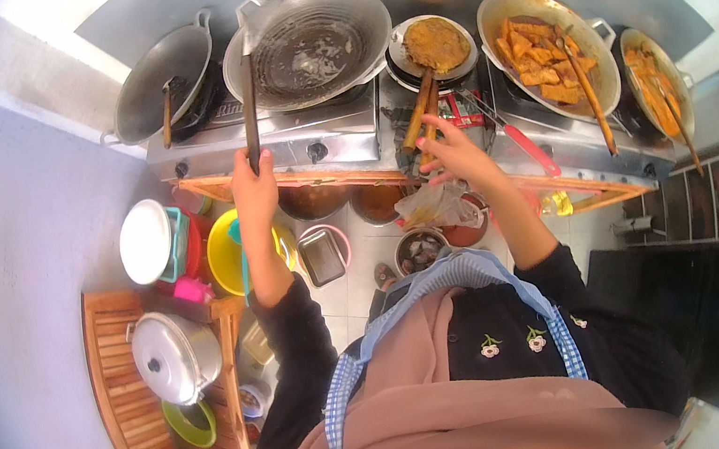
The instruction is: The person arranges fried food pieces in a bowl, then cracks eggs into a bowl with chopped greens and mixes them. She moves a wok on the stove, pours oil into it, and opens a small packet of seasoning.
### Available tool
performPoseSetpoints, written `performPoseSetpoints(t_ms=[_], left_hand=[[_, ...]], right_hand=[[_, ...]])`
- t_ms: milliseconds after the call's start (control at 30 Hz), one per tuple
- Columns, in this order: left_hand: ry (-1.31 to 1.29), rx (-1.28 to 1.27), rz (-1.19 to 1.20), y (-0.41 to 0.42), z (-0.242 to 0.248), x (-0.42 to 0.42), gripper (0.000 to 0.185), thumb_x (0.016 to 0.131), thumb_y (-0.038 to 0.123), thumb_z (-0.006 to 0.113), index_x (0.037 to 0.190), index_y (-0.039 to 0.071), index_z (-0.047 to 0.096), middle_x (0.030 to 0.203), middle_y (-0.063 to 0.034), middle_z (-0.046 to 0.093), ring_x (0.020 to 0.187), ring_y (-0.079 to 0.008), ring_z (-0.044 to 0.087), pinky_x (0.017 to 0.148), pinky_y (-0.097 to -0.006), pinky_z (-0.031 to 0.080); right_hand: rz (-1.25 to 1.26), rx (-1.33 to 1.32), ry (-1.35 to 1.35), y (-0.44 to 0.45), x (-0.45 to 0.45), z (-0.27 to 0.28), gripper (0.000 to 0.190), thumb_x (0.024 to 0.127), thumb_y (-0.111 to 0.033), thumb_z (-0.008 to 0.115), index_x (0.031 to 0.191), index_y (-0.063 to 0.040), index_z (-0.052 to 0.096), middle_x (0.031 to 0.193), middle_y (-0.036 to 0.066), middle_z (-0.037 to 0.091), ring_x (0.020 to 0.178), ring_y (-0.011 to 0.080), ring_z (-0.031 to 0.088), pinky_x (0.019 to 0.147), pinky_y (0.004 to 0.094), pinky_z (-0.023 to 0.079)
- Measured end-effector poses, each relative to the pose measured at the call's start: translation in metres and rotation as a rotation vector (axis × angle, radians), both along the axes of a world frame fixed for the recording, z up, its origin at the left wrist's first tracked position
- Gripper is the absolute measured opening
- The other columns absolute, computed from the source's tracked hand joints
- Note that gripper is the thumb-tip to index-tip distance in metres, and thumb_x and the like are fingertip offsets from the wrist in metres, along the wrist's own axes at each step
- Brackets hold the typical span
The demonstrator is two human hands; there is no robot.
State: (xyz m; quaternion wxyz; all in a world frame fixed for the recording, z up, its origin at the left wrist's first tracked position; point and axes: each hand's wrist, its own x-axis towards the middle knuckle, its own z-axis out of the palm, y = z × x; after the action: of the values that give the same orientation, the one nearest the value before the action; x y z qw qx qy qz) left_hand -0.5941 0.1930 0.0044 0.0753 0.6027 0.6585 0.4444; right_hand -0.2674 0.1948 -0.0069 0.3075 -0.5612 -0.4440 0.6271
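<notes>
My left hand (254,186) grips the dark handle of a metal spatula (249,100), whose blade lies at the left rim of a large wok (370,73) with a wet, whitish patch at its bottom. On a plate (400,55) between the stoves sits a flat brown fried patty (436,44), with two wooden utensil handles (418,116) running from it towards me. At the lower ends of these handles is my right hand (455,155), fingers spread; whether it touches them I cannot tell. A utensil with a red handle (531,149) lies just to its right.
Another wok (128,78) with a ladle stands at the left. Two woks of orange-brown pieces in sauce, one nearer (552,94) and one farther right (646,69), hold wooden-handled utensils. Pots and a yellow bucket (222,254) stand below the counter's wooden edge (352,177). A lidded pot (171,356) rests on a wooden bench.
</notes>
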Motion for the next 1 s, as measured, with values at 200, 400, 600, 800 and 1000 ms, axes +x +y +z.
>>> performPoseSetpoints(t_ms=[200,400,600,800,1000], left_hand=[[-1.219,-0.442,-0.253,-0.035,0.028,0.0,0.022,0.1,0.03,0.051,0.11,0.01,0.05,0.065,0.0041,0.037,0.044,-0.0001,0.028,0.037,-0.0163,0.016],[-1.638,-0.5,-0.427,-0.061,0.03,0.028,0.02,0.102,0.028,0.047,0.109,0.009,0.049,0.064,0.0027,0.036,0.043,-0.0027,0.028,0.035,-0.018,0.021],[-1.375,-0.519,-0.34,-0.067,0.026,0.062,0.018,0.1,0.027,0.05,0.108,0.011,0.048,0.063,0.0031,0.038,0.042,-0.0028,0.031,0.034,-0.019,0.022],[-1.216,-0.473,-0.308,-0.062,0.021,0.107,0.021,0.1,0.026,0.05,0.109,0.007,0.047,0.061,0.003,0.037,0.04,-0.0052,0.034,0.034,-0.0217,0.027],[-1.077,-0.487,-0.389,-0.069,0.022,0.153,0.02,0.102,0.028,0.047,0.105,0.008,0.044,0.057,0.0024,0.038,0.038,-0.0056,0.035,0.032,-0.0233,0.027]], right_hand=[[0.097,0.218,-0.987,0.062,-0.039,-0.042,0.076,0.08,-0.031,0.068,0.144,-0.009,0.034,0.13,0.023,0.054,0.11,0.0396,0.059,0.089,0.0526,0.049],[-0.316,0.1,-0.388,0.098,-0.025,-0.077,0.07,0.077,-0.003,0.051,0.144,-0.008,0.034,0.104,0.017,0.06,0.078,0.0247,0.061,0.059,0.0359,0.045],[-0.131,0.202,-0.477,0.075,0.019,-0.041,0.054,0.077,0.003,0.045,0.131,-0.004,0.047,0.087,0.012,0.06,0.049,0.0148,0.052,0.041,0.0307,0.039],[-0.152,0.339,-0.555,0.038,0.033,0.023,0.048,0.074,0.004,0.046,0.12,-0.005,0.056,0.082,0.011,0.06,0.05,0.0158,0.054,0.043,0.0329,0.042],[-0.159,0.316,-0.392,0.005,0.07,0.08,0.045,0.074,0.005,0.045,0.115,-0.01,0.057,0.07,0.002,0.05,0.047,0.011,0.045,0.04,0.0281,0.035]])
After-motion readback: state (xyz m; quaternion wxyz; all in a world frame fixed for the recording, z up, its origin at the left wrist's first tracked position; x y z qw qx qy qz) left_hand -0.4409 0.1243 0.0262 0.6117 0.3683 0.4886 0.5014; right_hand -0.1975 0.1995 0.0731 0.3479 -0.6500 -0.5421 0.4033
